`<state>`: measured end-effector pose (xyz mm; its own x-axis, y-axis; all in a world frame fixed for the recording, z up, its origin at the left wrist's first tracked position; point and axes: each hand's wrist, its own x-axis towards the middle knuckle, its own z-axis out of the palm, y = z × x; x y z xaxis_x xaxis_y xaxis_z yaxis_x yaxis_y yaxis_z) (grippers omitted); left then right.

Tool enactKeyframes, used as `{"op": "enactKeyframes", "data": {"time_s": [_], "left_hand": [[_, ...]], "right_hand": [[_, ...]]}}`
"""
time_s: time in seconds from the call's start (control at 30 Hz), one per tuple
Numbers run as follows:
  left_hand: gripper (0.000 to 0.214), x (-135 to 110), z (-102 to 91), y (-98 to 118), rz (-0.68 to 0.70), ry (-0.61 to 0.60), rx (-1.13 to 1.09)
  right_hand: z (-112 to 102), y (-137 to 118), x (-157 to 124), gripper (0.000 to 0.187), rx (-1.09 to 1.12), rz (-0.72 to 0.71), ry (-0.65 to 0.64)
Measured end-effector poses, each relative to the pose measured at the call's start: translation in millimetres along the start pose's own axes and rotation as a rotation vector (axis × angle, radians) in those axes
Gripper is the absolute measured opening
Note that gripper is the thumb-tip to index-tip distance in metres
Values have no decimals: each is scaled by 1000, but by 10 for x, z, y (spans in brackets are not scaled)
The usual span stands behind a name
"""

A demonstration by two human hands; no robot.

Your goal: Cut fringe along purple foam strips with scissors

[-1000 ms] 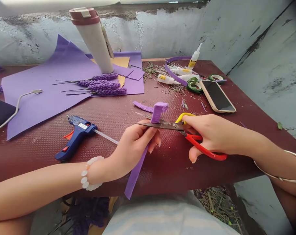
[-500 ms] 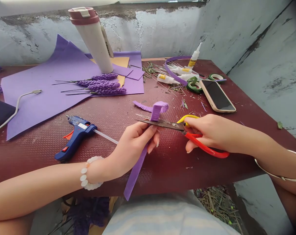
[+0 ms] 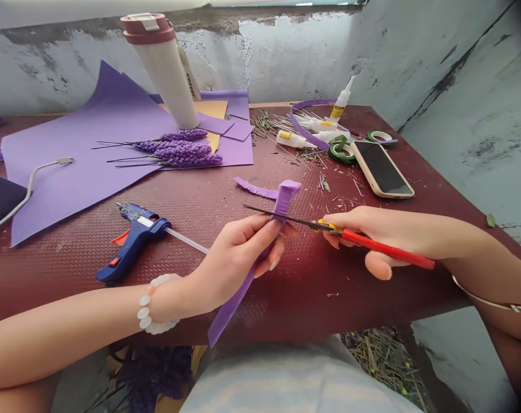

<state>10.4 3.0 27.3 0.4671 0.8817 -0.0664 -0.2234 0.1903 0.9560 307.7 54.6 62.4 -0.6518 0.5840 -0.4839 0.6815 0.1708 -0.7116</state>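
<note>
Our left hand (image 3: pixel 238 252) has a purple foam strip (image 3: pixel 283 198) pinched between thumb and fingers, just right of the glue gun (image 3: pixel 140 235), with the tail hanging past the wrist. It looks light, soft and floppy, so we'd hold it up near the folded top, not by the loose end. Our right hand (image 3: pixel 372 232) is closed snugly on the scissors (image 3: pixel 385 241), blades across the strip; can't tell how open they are.
</note>
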Motion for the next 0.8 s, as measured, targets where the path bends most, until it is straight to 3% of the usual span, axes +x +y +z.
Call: {"op": "enactKeyframes", "data": {"time_s": [0.27,0.57,0.8], "left_hand": [[48,-7,18,12,-19,-2,-34],[47,9,14,-28,-28,16,-103],[38,9,8,-38,-25,5,-111]], "right_hand": [[47,-3,22,57,54,1,12],[39,-17,34,36,115,11,-15],[42,-50,40,39,96,30,-17]]}}
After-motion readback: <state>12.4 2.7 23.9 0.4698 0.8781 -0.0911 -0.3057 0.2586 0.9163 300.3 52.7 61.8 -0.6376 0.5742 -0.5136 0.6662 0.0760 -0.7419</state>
